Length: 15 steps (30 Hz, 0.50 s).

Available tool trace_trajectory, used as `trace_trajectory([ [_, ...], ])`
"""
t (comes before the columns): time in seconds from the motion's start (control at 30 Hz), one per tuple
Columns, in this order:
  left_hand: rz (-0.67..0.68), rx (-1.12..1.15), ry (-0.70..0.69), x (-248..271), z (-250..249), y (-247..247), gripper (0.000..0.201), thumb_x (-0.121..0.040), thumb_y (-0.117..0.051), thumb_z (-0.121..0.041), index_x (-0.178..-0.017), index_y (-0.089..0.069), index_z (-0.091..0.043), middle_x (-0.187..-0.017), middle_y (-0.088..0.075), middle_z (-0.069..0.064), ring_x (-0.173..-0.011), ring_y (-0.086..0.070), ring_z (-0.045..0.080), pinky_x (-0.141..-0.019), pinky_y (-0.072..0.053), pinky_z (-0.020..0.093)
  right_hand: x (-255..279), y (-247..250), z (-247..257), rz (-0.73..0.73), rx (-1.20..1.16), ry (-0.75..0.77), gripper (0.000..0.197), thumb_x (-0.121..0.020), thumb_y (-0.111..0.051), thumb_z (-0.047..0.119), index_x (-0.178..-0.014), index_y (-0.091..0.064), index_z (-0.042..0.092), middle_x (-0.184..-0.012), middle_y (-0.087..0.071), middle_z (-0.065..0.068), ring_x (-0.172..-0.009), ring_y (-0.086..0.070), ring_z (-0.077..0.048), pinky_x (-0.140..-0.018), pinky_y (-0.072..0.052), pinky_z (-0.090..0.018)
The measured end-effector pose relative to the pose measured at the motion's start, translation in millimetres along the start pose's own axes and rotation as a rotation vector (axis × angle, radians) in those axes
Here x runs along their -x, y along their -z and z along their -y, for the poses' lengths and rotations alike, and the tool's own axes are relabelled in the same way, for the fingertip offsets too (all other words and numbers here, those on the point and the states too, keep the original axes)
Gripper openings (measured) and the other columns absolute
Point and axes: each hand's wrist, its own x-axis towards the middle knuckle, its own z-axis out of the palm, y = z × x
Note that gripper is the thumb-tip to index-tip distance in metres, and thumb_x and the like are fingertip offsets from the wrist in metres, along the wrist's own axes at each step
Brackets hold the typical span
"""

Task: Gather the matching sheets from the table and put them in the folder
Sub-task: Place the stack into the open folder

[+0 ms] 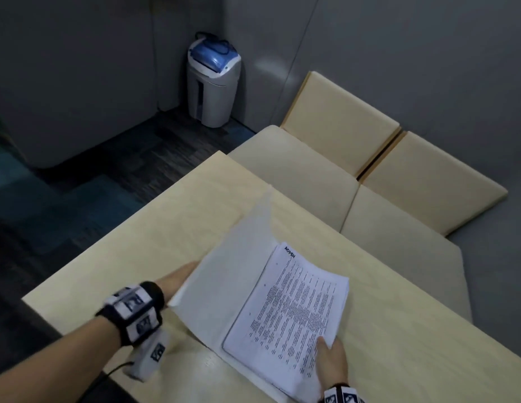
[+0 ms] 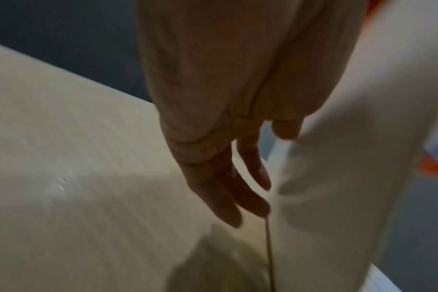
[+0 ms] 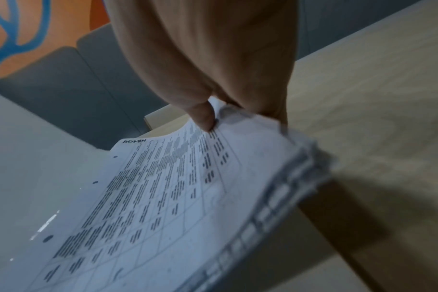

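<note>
An open white folder (image 1: 233, 271) lies on the pale wooden table (image 1: 137, 228), its left cover (image 2: 338, 158) raised. My left hand (image 1: 177, 276) is behind that cover, its fingers (image 2: 238, 197) straight along the cover's outer face. A stack of printed sheets (image 1: 297, 309) headed ADMIN rests on the folder's lower half. My right hand (image 1: 330, 356) pinches the stack's near corner, with the thumb (image 3: 203, 116) on top of the sheets (image 3: 163, 207) and the other fingers hidden beneath. That corner is lifted slightly. The folder's inner face (image 3: 25, 177) shows to the left of the stack.
Cream bench cushions (image 1: 297, 170) run along the table's far side against the grey wall. A grey and blue paper shredder (image 1: 214, 80) stands on the floor in the corner. The table's left edge drops to dark carpet (image 1: 49, 199).
</note>
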Motion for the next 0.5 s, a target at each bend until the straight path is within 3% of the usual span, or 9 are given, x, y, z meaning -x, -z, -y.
trace_trajectory([
  [0.03, -0.027, -0.031, -0.007, -4.1, 3.2, -13.9, 0.037, -0.105, -0.039, -0.003, -0.088, -0.067, -0.019, -0.067, -0.065, -0.007, -0.056, -0.062, -0.007, -0.059, -0.042, 0.017, 0.5, -1.8, 1.0, -0.024, -0.03, -0.014, 0.038, -0.098, -0.056, 0.016, -0.13, -0.05, -0.004, -0.108, -0.061, -0.017, -0.093, -0.056, -0.029, -0.081, -0.041, -0.033],
  [0.07, -0.02, -0.109, -0.069, -5.5, 10.1, -25.4, 0.04, -0.106, -0.039, -0.008, -0.085, -0.07, -0.025, -0.063, -0.069, -0.011, -0.058, -0.064, -0.005, -0.062, -0.045, 0.015, 0.8, -2.1, 1.4, -0.049, -0.061, -0.014, 0.042, -0.096, -0.059, 0.017, -0.131, -0.049, -0.005, -0.115, -0.064, -0.019, -0.097, -0.06, -0.031, -0.083, -0.042, -0.033],
  [0.1, 0.021, -0.308, -0.147, -6.4, 14.1, -37.2, 0.03, -0.105, -0.043, -0.029, -0.093, -0.071, -0.029, -0.079, -0.075, -0.014, -0.077, -0.068, 0.001, -0.077, -0.05, 0.018, 0.0, -3.3, -0.4, -0.075, -0.094, -0.029, 0.045, -0.095, -0.061, 0.018, -0.131, -0.049, -0.006, -0.12, -0.064, -0.021, -0.104, -0.063, -0.034, -0.088, -0.043, -0.034],
  [0.13, 0.105, -0.475, -0.244, -5.9, 16.6, -50.6, 0.037, -0.098, -0.041, -0.056, -0.11, -0.067, -0.033, -0.108, -0.074, -0.011, -0.103, -0.066, 0.009, -0.096, -0.05, 0.027, 1.0, -1.9, -0.9, -0.101, -0.124, -0.041, 0.046, -0.095, -0.062, 0.02, -0.131, -0.05, -0.007, -0.123, -0.063, -0.021, -0.112, -0.062, -0.036, -0.093, -0.043, -0.037],
  [0.2, 0.256, -0.752, -0.323, -14.1, 28.2, -71.6, 0.081, -0.079, -0.022, -0.083, -0.14, -0.048, -0.037, -0.152, -0.044, -0.001, -0.138, -0.044, 0.02, -0.116, -0.035, 0.04, 2.3, -0.3, -7.0, -0.099, -0.172, -0.048, 0.045, -0.094, -0.061, 0.029, -0.123, -0.058, -0.006, -0.12, -0.064, -0.023, -0.116, -0.061, -0.039, -0.097, -0.043, -0.04],
  [0.27, 0.28, -0.99, -0.308, -21.5, 38.2, -84.8, 0.087, -0.075, -0.016, -0.084, -0.151, -0.027, -0.044, -0.167, -0.012, 0.002, -0.153, -0.018, 0.024, -0.123, -0.021, 0.044, 2.4, -1.2, -14.4, -0.057, -0.219, -0.075, 0.058, -0.081, -0.056, 0.051, -0.109, -0.065, 0.0, -0.109, -0.069, -0.021, -0.109, -0.065, -0.04, -0.091, -0.047, -0.041],
  [0.37, 0.287, -1.316, -0.29, -26.8, 56.9, -95.8, 0.09, -0.074, -0.018, -0.085, -0.154, -0.007, -0.046, -0.167, 0.016, 0.006, -0.155, 0.01, 0.026, -0.124, -0.007, 0.05, -2.2, 0.8, -24.6, -0.032, -0.401, -0.236, 0.079, -0.068, -0.05, 0.074, -0.104, -0.074, 0.008, -0.103, -0.076, -0.016, -0.099, -0.07, -0.039, -0.088, -0.051, -0.043],
  [0.43, 0.229, -1.44, -0.31, -29.6, 65.7, -102.2, 0.074, -0.092, -0.043, -0.063, -0.155, -0.009, -0.043, -0.165, 0.021, 0.011, -0.155, 0.011, 0.03, -0.123, -0.011, 0.049, 0.3, 9.7, -24.7, 0.05, -0.526, -0.324, 0.075, -0.077, -0.046, 0.077, -0.097, -0.075, 0.011, -0.099, -0.077, -0.018, -0.096, -0.07, -0.038, -0.095, -0.05, -0.048],
  [0.5, 0.118, -1.418, -0.344, -28.7, 68.1, -112.1, 0.073, -0.092, -0.059, -0.038, -0.154, -0.02, -0.033, -0.166, 0.009, 0.016, -0.152, -0.007, 0.036, -0.121, -0.025, 0.044, 3.4, 21.2, -24.3, 0.162, -0.577, -0.345, 0.07, -0.088, -0.04, 0.073, -0.098, -0.073, 0.012, -0.099, -0.076, -0.016, -0.098, -0.068, -0.033, -0.095, -0.051, -0.045],
])
